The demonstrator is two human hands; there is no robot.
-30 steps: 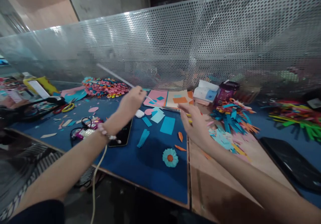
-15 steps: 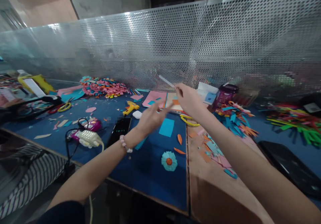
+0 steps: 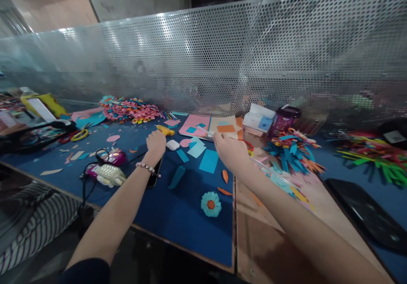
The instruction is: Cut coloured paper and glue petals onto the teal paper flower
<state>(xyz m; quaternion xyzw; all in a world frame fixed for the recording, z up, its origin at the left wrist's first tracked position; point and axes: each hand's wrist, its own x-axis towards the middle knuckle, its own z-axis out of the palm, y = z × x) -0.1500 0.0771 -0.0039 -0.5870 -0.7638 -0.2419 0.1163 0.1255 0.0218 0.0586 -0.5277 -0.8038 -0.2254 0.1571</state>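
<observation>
Seeing one pair of yellow scissors (image 3: 79, 135) at left, then one paper pile (image 3: 132, 110). Reaching with left hand (image 3: 155, 143) to one yellow glue gun (image 3: 165, 130), fingers bent close together at its near end; cannot tell whether clamped on it. Partly hidden under left wrist, one phone (image 3: 153, 179). Between both arms, one blue sheet (image 3: 209, 161), one paper flower (image 3: 210, 204) nearer, and two orange petals (image 3: 225, 176), apart. Pinching one clear stick (image 3: 205, 131) in right hand (image 3: 231, 150), fingers drawn together on it, tip pointing left above the pink sheet (image 3: 194, 124). Farther right, one purple jar (image 3: 288, 118), then one black case (image 3: 365, 212).
</observation>
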